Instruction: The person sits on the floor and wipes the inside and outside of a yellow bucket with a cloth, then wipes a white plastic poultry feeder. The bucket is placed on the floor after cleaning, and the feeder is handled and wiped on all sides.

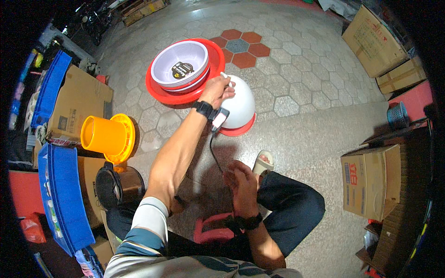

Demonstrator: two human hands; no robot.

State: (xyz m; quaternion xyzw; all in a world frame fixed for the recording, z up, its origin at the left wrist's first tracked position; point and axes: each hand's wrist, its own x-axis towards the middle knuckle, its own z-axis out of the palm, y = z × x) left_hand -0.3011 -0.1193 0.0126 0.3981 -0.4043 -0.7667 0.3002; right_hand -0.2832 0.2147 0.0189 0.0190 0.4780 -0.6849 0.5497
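My left hand (219, 91) reaches forward, its fingers closed round the white handle (225, 77) on top of a white plastic poultry drinker (242, 102). The drinker's dome stands on a red base (240, 131) on the floor. Close to me, in shadow, is my right hand (242, 189), raised over my lap with fingers bent. A black cable (214, 154) runs from the device (220, 118) strapped at my left wrist down to the right hand; whether those fingers hold it cannot be made out. Just beyond the left hand, stacked purple and red basins (167, 69) sit on a large red round tray (217, 57).
On the left are a yellow poultry feeder (104, 135), a dark round container (130, 186), cardboard boxes (83, 93) and blue bins (66, 198). More cartons (356, 186) line the right side. Below me is a pink stool (212, 234), with my sandalled foot (264, 161) ahead.
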